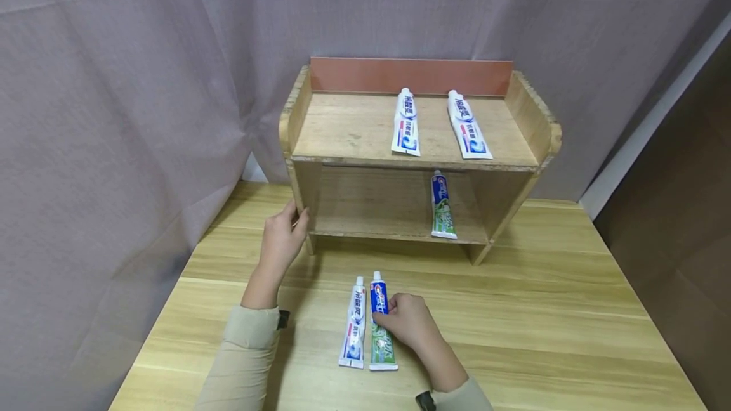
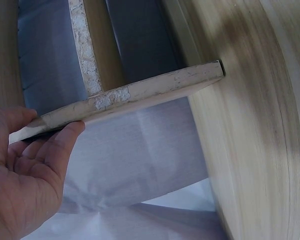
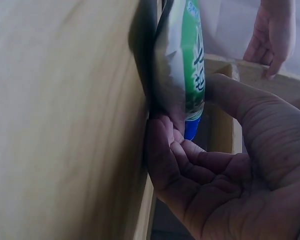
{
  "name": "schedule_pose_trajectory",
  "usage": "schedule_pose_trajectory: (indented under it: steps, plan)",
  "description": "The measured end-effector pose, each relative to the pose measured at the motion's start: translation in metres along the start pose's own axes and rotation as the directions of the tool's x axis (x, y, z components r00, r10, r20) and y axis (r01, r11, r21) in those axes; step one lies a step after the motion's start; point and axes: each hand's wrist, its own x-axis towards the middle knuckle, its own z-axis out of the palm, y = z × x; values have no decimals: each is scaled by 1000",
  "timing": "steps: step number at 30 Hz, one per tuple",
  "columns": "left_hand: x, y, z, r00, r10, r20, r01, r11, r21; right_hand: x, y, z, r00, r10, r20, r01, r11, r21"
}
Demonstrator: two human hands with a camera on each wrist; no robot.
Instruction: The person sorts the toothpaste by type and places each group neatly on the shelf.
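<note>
In the head view my left hand (image 1: 281, 237) grips the left side panel of a small wooden shelf (image 1: 365, 205). The left wrist view shows the thumb on one face of the panel edge (image 2: 155, 90) and the fingers on the other. My right hand (image 1: 412, 321) pinches a blue and green toothpaste tube (image 1: 379, 297) on the table, thumb on top and fingers at its side. Up close, the tube's green and white side (image 3: 187, 65) stands between thumb and fingertips. Just left of it lies a white toothpaste tube (image 1: 354, 328), untouched.
Two white toothpaste tubes, one left (image 1: 406, 122) and one right (image 1: 469, 125), lie on the upper shelf. Another blue and green tube (image 1: 442, 205) lies on the lower shelf, toward its right. A grey curtain (image 1: 143, 81) hangs behind the wooden table (image 1: 559, 309).
</note>
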Motion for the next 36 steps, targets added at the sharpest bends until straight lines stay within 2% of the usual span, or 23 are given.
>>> schedule_pose_trajectory:
  steps: [6, 23, 36]
  plan:
    - [0, 0, 1, 1000, 1, -2, -1, 1000, -2, 0, 1, -1, 1000, 18, 1, -18, 1000, 15]
    - [-1, 1, 0, 1000, -12, 10, 12, 1000, -13, 0, 5, -3, 1000, -14, -24, 14, 1000, 26]
    - [-1, 0, 0, 1000, -16, 20, 16, 1000, -20, 0, 6, -6, 1000, 22, -3, -22, 999, 47]
